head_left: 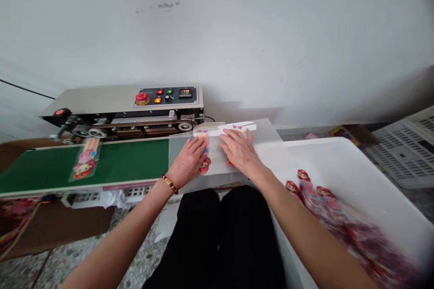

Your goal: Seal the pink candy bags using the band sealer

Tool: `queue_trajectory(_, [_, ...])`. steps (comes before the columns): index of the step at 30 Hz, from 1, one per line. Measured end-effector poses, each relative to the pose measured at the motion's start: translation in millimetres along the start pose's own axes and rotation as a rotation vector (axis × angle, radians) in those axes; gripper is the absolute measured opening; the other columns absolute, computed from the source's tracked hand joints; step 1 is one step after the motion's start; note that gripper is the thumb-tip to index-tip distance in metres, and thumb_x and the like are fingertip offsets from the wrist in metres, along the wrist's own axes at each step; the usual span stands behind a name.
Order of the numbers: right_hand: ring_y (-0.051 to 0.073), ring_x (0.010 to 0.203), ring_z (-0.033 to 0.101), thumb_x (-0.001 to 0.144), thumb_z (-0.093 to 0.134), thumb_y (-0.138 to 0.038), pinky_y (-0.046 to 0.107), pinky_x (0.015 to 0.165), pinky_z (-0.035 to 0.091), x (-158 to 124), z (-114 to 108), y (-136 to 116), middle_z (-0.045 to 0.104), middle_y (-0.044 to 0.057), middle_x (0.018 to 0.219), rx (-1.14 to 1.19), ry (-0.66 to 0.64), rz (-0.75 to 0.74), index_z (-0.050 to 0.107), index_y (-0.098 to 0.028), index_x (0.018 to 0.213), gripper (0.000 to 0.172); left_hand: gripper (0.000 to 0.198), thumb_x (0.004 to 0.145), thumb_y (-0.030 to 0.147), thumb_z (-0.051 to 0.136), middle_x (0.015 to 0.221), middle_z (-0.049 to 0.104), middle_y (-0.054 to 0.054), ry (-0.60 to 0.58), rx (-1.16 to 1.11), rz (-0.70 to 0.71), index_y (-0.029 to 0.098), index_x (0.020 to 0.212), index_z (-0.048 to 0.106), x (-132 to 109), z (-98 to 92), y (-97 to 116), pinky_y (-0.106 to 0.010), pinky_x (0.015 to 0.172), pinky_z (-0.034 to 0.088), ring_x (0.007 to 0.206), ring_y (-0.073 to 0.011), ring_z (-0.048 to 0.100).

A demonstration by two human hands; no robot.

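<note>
My left hand (189, 159) lies flat with its fingers stretched over a clear packet (204, 165) that has a red-haired cartoon figure and pink parts. Beside it, my right hand (240, 150) is spread over a second packet (230, 162), mostly hidden, with only a bit of red showing. White strips (249, 127) run along the upper ends of both packets. Everything here rests on a pale, translucent sheet (264, 133) at the right end of the green conveyor belt (132, 159). Neither hand visibly grips anything.
A band sealing machine (118, 104) with lit buttons and a red stop knob (142, 98) stands behind the belt. One packet (85, 158) lies on the belt's left part. A white tub (346, 149) at right holds many similar packets. Plastic crates (403, 149) stand beyond; a cardboard box (64, 230) is lower left.
</note>
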State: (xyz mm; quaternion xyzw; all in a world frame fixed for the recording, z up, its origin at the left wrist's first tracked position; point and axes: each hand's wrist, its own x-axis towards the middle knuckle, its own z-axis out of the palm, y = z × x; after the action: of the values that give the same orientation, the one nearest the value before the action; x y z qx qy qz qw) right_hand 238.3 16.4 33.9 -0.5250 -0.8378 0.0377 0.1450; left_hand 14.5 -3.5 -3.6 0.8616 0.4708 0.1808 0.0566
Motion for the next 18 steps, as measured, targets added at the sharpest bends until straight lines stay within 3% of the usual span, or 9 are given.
queue_trajectory(3, [0.027,0.122,0.055,0.103,0.040,-0.020,0.054,0.111,0.030,34,5,-20,0.067,0.009,0.129,0.107,-0.082,0.040,0.071,-0.023,0.114,0.033,0.049,0.104,0.026,0.037,0.156,0.047,-0.017,-0.013,0.034,0.033,0.010,0.149,0.044,-2,2.3,7,-0.056,0.124,0.031,0.150,-0.0292,0.037])
queue_trajectory(7, [0.030,0.118,0.054,0.100,0.045,-0.021,0.050,0.101,0.035,68,13,-26,0.066,0.009,0.124,0.077,-0.166,0.091,0.073,-0.024,0.108,0.030,0.048,0.104,0.025,0.038,0.157,0.045,-0.017,-0.005,0.068,0.021,0.009,0.149,0.045,-2,5.0,10,-0.057,0.124,0.030,0.150,-0.0293,0.037])
queue_trajectory(12, [0.029,0.112,0.054,0.099,0.046,-0.021,0.045,0.093,0.035,75,14,-24,0.067,0.010,0.119,0.075,-0.221,0.134,0.076,-0.023,0.096,0.031,0.047,0.104,0.025,0.037,0.157,0.045,-0.016,-0.006,0.060,0.037,0.012,0.149,0.045,-3,3.6,9,-0.055,0.125,0.029,0.151,-0.0273,0.035])
queue_trajectory(18, [0.029,0.116,0.056,0.095,0.048,-0.014,0.047,0.098,0.035,72,15,-21,0.069,0.009,0.119,0.156,-0.184,0.126,0.077,-0.023,0.095,0.030,0.048,0.104,0.026,0.036,0.157,0.046,-0.017,-0.020,0.075,0.043,0.009,0.148,0.045,-3,4.2,9,-0.055,0.125,0.028,0.151,-0.0274,0.035])
